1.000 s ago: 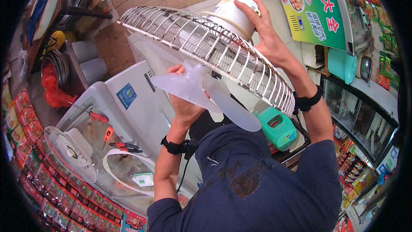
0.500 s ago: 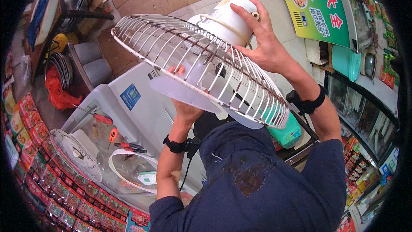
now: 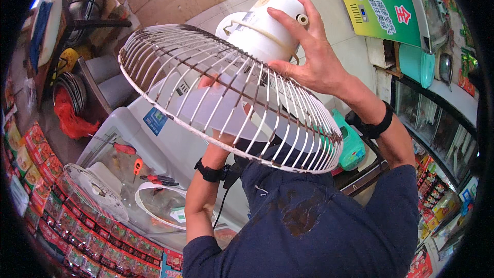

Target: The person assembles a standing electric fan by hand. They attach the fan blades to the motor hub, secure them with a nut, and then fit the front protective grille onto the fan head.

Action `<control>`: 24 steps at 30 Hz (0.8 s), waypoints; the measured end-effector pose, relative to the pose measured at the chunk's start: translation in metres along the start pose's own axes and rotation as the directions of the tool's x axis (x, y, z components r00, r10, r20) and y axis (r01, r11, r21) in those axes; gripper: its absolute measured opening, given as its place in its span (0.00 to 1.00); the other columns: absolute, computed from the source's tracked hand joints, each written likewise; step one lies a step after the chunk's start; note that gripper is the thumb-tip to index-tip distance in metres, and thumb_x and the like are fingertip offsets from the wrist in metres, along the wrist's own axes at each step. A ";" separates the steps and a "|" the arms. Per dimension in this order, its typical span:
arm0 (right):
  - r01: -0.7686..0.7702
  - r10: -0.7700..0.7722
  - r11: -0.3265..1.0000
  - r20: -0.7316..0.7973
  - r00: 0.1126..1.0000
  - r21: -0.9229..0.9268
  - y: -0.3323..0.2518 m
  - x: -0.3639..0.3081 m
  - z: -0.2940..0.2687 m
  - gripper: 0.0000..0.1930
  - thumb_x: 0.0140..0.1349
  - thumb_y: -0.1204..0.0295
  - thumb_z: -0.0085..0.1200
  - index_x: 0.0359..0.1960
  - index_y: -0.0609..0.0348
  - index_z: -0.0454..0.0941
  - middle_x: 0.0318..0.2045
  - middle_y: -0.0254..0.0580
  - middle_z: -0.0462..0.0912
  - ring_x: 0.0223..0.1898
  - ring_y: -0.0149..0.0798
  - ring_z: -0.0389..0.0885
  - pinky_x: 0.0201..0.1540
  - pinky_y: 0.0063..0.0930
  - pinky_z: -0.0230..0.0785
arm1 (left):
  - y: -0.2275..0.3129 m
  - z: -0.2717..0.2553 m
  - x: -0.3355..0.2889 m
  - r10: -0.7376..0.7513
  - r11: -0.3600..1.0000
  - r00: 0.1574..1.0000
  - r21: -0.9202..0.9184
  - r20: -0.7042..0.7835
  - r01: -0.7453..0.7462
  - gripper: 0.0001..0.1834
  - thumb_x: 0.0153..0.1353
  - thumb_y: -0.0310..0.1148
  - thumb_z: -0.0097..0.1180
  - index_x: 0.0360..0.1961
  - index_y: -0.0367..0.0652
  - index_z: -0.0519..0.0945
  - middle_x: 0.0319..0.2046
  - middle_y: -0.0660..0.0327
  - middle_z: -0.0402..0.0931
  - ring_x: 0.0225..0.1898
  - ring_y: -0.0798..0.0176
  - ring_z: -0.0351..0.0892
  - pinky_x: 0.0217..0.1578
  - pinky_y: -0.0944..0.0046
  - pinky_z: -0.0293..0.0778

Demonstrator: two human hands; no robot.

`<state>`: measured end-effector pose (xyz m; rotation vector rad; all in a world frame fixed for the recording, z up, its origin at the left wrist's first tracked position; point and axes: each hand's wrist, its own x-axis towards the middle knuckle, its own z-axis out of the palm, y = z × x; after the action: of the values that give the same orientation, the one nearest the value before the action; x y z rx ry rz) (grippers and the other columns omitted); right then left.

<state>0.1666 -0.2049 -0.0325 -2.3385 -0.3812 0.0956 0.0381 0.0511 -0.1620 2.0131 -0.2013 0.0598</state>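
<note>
Head view: fan held up in both my hands, at the middle, just above my dark shirt. Wire cage (image 3: 306,123), white with brown wear, tilts across the frame; white motor housing (image 3: 265,18) sits at its far side, pale blades (image 3: 216,108) show through the wires. My right hand (image 3: 321,59) wraps the housing, thumb and fingers spread wide on its shell, by a small knob (image 3: 302,19). My left hand (image 3: 223,138) is behind the wires and at the blades; fingertips show past the blade edge, rest hidden, so I can't tell how tightly they close.

Progress as it lies: front grille (image 3: 98,190) and white ring (image 3: 141,198) are both off, loose at left, neither joined to the cage. Blades are at the cage; whether the hub is on its shaft, can't tell.

Both loose parts lie on the white freezer (image 3: 128,123), along with a red-handled screwdriver (image 3: 125,148), orange-handled tool (image 3: 137,166), red-and-black pliers (image 3: 160,180) and, by the ring, a white-and-green packet (image 3: 178,214). Freezer contents: can't make out.

Containers further out: green tub (image 3: 350,146) just past the cage, inside not visible; turquoise bin (image 3: 411,67) at right, same; red bag (image 3: 72,116) far left against stacked round pans (image 3: 75,87), contents unclear.
</note>
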 end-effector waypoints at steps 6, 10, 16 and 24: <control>0.019 -0.018 0.998 0.009 1.000 -0.059 0.002 0.000 -0.005 0.46 0.55 0.50 0.77 0.76 0.38 0.69 0.78 0.59 0.45 0.78 0.65 0.52 0.79 0.53 0.54 | 0.028 -0.006 0.019 0.027 0.999 0.999 -0.018 -0.036 -0.028 0.39 0.58 0.35 0.71 0.70 0.42 0.69 0.67 0.50 0.64 0.67 0.45 0.69 0.66 0.45 0.68; 0.041 -0.042 0.998 -0.020 0.999 -0.044 0.003 0.002 -0.002 0.46 0.53 0.47 0.76 0.75 0.38 0.71 0.76 0.62 0.49 0.76 0.69 0.52 0.78 0.56 0.54 | 0.039 -0.009 0.030 0.033 0.999 0.997 -0.014 -0.072 -0.034 0.35 0.60 0.34 0.68 0.68 0.43 0.70 0.67 0.52 0.65 0.67 0.46 0.69 0.66 0.46 0.69; 0.037 -0.037 0.998 0.003 0.999 -0.052 0.005 0.005 0.000 0.46 0.53 0.45 0.76 0.75 0.37 0.71 0.77 0.63 0.47 0.77 0.70 0.50 0.78 0.57 0.53 | 0.044 -0.005 0.038 -0.198 0.899 0.977 -0.412 -0.079 0.149 0.30 0.68 0.34 0.63 0.68 0.43 0.66 0.65 0.51 0.68 0.63 0.51 0.74 0.63 0.50 0.76; 0.059 -0.057 0.997 0.033 0.998 -0.044 0.002 0.004 0.004 0.45 0.56 0.49 0.77 0.76 0.36 0.69 0.77 0.65 0.45 0.78 0.71 0.48 0.79 0.56 0.50 | 0.037 -0.004 0.029 0.156 0.981 0.972 0.140 -0.175 -0.132 0.52 0.45 0.26 0.80 0.71 0.39 0.65 0.66 0.52 0.59 0.69 0.50 0.68 0.62 0.49 0.81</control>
<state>0.1705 -0.2020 -0.0369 -2.3703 -0.4709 0.0970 0.0603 0.0360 -0.1234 2.1031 -0.2298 0.3591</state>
